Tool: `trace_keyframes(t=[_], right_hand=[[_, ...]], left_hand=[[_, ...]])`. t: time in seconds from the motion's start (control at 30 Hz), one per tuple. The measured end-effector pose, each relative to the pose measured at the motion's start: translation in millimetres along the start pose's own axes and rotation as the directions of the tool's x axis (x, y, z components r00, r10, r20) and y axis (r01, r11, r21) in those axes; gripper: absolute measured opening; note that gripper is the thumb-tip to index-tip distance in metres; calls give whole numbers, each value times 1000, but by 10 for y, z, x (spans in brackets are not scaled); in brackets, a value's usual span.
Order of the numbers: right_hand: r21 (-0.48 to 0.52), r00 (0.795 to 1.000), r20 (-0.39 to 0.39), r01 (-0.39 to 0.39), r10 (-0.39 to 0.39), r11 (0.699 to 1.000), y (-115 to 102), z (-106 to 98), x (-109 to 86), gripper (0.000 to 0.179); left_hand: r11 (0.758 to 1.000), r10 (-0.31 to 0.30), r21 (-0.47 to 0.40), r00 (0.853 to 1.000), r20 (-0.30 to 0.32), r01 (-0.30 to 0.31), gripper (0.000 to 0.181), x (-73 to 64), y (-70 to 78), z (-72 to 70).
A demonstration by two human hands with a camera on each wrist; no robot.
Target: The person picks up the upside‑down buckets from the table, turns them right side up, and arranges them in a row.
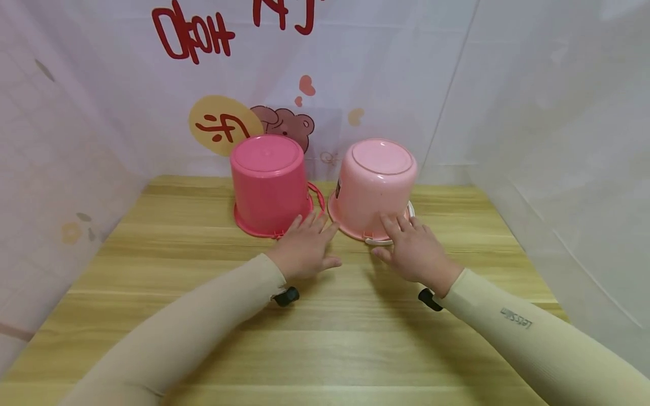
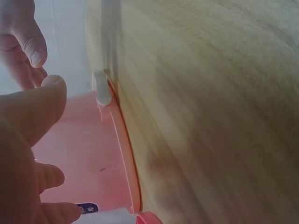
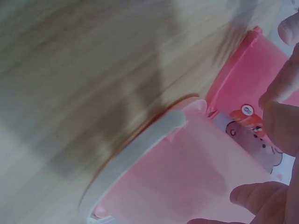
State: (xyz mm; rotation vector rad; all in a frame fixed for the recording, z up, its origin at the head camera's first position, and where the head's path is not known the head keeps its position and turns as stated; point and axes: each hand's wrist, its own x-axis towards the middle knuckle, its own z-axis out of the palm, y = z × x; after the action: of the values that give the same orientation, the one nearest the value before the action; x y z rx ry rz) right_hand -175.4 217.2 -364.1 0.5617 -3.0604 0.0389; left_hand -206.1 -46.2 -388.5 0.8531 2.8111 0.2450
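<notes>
Two buckets stand upside down side by side toward the back of the table. The left one is a hot-pink bucket (image 1: 267,194) with a matching handle (image 1: 317,196); the right one is a light-pink bucket (image 1: 373,192) with a white handle (image 1: 378,242). My left hand (image 1: 304,248), fingers spread, is in front of the gap between them and overlaps the hot-pink rim in the head view. Before the light-pink bucket is my right hand (image 1: 413,248), its fingers extended and overlapping the bucket's lower side. Neither hand holds anything.
The wood-grain table (image 1: 325,349) runs up to a white printed cloth (image 1: 386,67) hanging behind the buckets. More cloth hangs at the left and the right side (image 1: 569,141). Dark bands (image 1: 430,299) show at both wrists.
</notes>
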Motion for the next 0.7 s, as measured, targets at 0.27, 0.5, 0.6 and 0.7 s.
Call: trace_keyframes(t=[0.27, 0.5, 0.6, 0.7], right_hand=[[-11, 1000, 16, -8, 8, 1000, 33, 117, 4, 84], [-1, 1000, 14, -8, 8, 1000, 42, 165, -21, 82], [2, 1000, 22, -10, 10, 1000, 43, 181, -32, 80], [10, 999, 37, -19, 19, 1000, 47, 192, -35, 79]], left_hand=[[1000, -8, -15, 1000, 4, 8, 90, 44, 24, 51], [1000, -8, -3, 1000, -15, 8, 88, 69, 67, 66], [1000, -8, -2, 1000, -9, 8, 88, 97, 69, 89], [1000, 3, 9, 1000, 8, -3, 88, 135, 65, 117]])
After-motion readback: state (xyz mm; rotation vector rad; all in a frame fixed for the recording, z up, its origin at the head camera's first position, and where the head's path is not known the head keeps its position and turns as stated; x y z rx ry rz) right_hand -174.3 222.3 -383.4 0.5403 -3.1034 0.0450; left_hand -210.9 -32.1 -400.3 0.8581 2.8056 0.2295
